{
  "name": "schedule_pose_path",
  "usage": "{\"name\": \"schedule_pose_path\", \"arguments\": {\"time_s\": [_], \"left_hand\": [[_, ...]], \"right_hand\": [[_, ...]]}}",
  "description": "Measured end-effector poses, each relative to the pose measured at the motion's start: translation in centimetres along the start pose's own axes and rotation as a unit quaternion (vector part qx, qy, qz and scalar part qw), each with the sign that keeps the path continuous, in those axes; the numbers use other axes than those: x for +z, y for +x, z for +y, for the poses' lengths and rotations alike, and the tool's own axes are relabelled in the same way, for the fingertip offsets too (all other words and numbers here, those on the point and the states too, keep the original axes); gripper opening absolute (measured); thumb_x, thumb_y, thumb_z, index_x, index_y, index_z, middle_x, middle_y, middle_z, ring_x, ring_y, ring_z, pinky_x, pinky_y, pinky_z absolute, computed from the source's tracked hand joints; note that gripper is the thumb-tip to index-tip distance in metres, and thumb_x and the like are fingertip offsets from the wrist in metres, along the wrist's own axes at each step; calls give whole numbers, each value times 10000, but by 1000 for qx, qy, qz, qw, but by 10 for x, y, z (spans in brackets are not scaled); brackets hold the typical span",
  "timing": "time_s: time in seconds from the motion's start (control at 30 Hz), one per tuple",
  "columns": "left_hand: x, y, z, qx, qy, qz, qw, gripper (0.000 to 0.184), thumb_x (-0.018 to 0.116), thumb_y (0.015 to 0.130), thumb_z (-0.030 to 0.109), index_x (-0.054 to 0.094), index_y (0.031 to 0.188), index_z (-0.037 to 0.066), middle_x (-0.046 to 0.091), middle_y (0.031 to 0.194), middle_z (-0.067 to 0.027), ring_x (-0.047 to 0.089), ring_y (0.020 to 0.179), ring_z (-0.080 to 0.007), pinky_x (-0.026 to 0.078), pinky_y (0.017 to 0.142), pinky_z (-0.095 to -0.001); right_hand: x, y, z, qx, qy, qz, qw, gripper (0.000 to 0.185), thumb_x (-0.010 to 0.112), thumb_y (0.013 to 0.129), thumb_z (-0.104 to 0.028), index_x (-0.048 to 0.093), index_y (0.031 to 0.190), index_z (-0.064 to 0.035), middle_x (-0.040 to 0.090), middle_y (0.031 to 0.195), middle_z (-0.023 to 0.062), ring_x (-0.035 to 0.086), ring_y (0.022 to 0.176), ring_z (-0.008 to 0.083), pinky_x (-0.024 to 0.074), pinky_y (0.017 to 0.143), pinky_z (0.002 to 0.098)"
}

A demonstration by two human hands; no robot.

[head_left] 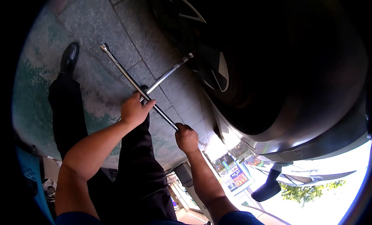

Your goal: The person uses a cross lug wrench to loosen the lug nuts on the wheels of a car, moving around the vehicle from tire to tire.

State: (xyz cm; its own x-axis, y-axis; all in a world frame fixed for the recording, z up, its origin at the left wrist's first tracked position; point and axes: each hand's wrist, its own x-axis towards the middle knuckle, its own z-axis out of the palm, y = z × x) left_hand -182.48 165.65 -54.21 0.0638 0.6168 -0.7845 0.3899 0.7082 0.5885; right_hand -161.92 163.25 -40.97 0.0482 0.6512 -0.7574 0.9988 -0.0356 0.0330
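A chrome four-way lug wrench (123, 70) crosses the middle of the view, held in both hands. My left hand (135, 109) is closed around it near the cross joint, thumb lying along the bar. My right hand (186, 138) grips the lower right end of the long bar in a fist, hiding that end. One socket end (190, 55) points toward the car wheel (220, 76), whose light spokes show in deep shadow. Whether that socket touches the wheel I cannot tell. Another socket end points up and left, over the paving.
A dark car body (310, 78) fills the right side, with its side mirror (267, 190) low down. Grey paving slabs (97, 23) and worn green ground (35, 85) lie below. My shoe (70, 56) stands at left. A signboard (237, 178) is in the background.
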Motion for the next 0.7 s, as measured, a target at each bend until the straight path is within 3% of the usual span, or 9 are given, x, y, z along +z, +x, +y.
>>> {"name": "schedule_pose_path", "arguments": {"time_s": [0.23,0.3,0.37,0.4,0.7], "left_hand": [[23,42,-38,24,-111,-99,989,471,709,841,413,590,1057,11,673,1024,-215,629,991,-401,501,831,-453],[44,40,-42,39,-99,-70,992,488,727,824,414,587,1045,1,671,993,-220,635,955,-407,507,808,-459],[64,31,-37,31,24,14,999,502,751,798,420,588,998,-11,666,949,-223,642,910,-408,511,781,-466],[69,28,-33,54,-4,51,997,494,767,779,418,591,940,-15,660,909,-222,646,872,-405,514,756,-468],[72,37,-19,-1,51,39,998,450,764,783,388,597,893,-16,643,866,-205,637,859,-379,502,754,-449]], "right_hand": [[13,17,-12,55,-28,-20,998,132,607,861,-216,648,966,-146,657,837,151,659,757,376,536,653,492],[38,29,14,58,-18,-28,998,159,636,869,-258,661,972,-140,668,870,160,660,797,374,539,691,480],[63,43,48,45,12,-13,999,187,673,847,-260,685,971,-120,672,869,168,650,799,371,533,715,456],[67,50,54,63,12,-31,997,221,684,848,-290,689,988,-119,679,873,159,655,806,358,533,721,447],[99,94,75,39,55,-66,996,325,690,854,-368,703,1033,-98,697,904,143,668,817,324,534,739,408]]}}
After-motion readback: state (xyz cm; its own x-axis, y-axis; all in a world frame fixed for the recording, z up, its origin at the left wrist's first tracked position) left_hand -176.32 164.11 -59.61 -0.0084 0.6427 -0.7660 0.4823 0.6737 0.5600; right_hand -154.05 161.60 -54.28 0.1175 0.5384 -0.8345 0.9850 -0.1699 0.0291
